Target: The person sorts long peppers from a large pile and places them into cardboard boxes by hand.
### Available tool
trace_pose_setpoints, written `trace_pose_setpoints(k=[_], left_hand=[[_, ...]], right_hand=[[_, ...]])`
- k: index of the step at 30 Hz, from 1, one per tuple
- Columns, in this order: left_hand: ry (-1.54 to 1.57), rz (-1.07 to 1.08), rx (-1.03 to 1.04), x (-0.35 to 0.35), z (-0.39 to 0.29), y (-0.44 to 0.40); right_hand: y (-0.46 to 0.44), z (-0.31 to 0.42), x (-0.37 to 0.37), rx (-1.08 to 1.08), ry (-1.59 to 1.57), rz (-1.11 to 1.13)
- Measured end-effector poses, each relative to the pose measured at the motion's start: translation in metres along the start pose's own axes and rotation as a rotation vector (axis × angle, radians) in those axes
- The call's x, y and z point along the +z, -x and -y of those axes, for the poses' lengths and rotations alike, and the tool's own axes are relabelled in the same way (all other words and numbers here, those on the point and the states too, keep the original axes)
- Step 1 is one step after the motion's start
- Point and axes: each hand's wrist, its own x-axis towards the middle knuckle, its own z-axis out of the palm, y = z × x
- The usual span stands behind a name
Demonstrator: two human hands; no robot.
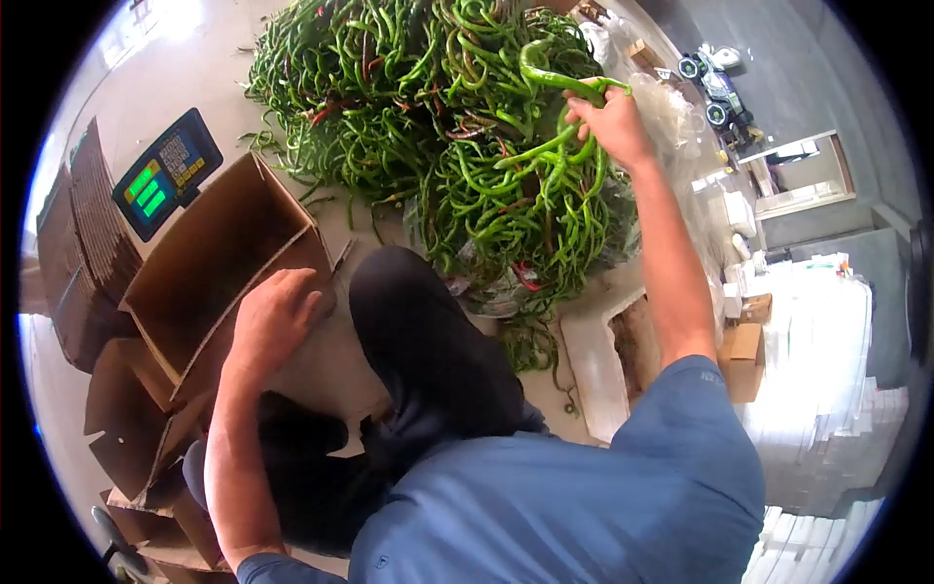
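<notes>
My right hand (611, 122) is closed on several long green chili peppers (550, 76), holding them over the right side of a big pile of peppers (389, 88). Most of the pile is green and curled, with a few red ones among them. My left hand (277, 316) hangs with loosely bent fingers by the near edge of an open cardboard box (209, 258). Nothing shows in that hand, though its palm is hidden. What little I see of the box's inside is bare brown card.
A scale display (167, 173) with green lit digits stands behind the box. Flattened cartons (83, 243) lean at the left, and another open carton (126, 414) sits nearer. A white foam box (593, 365) is by my right arm. White stacks (808, 370) stand at the right.
</notes>
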Motion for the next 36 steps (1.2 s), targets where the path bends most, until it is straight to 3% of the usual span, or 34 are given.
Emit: trace_pose_setpoints(k=[5, 9, 12, 14, 18, 19, 22, 23, 24, 26, 28, 34, 36], left_hand=[[0.143, -0.082, -0.016, -0.006, 0.001, -0.010], [0.658, -0.186, -0.226, -0.010, 0.001, -0.019], [1.067, -0.095, -0.451, -0.033, -0.005, -0.020], [1.158, 0.117, -0.453, -0.038, 0.002, -0.015], [1.591, 0.187, -0.366, -0.043, -0.011, -0.001], [1.615, 0.138, -0.397, -0.052, -0.014, 0.003], [1.096, -0.023, -0.545, -0.073, 0.009, 0.014], [0.752, -0.089, -0.584, -0.087, 0.015, 0.018], [0.610, -0.294, -0.572, -0.089, 0.027, 0.023], [0.612, -0.540, -0.566, -0.110, 0.049, 0.033], [0.770, -0.761, -0.361, -0.120, 0.055, 0.033], [1.095, -0.357, -0.256, -0.112, 0.059, 0.005], [1.181, -0.362, -0.223, -0.101, 0.068, -0.006]], right_hand=[[-0.012, 0.071, 0.009, -0.207, -0.380, 0.214], [-0.020, 0.135, 0.041, -0.247, -0.637, 0.348], [-0.022, 0.177, 0.078, -0.239, -0.823, 0.435], [-0.024, 0.200, 0.108, -0.278, -0.940, 0.495], [-0.020, 0.241, 0.172, -0.278, -1.178, 0.592], [-0.020, 0.248, 0.188, -0.263, -1.211, 0.616], [-0.017, 0.254, 0.234, -0.189, -1.357, 0.667], [-0.015, 0.253, 0.246, -0.179, -1.343, 0.699], [-0.014, 0.252, 0.257, -0.168, -1.329, 0.729], [-0.010, 0.251, 0.275, -0.125, -1.302, 0.775], [-0.006, 0.250, 0.292, -0.092, -1.304, 0.860], [0.003, 0.265, 0.326, -0.073, -1.153, 1.135], [0.007, 0.268, 0.340, -0.025, -1.123, 1.047]])
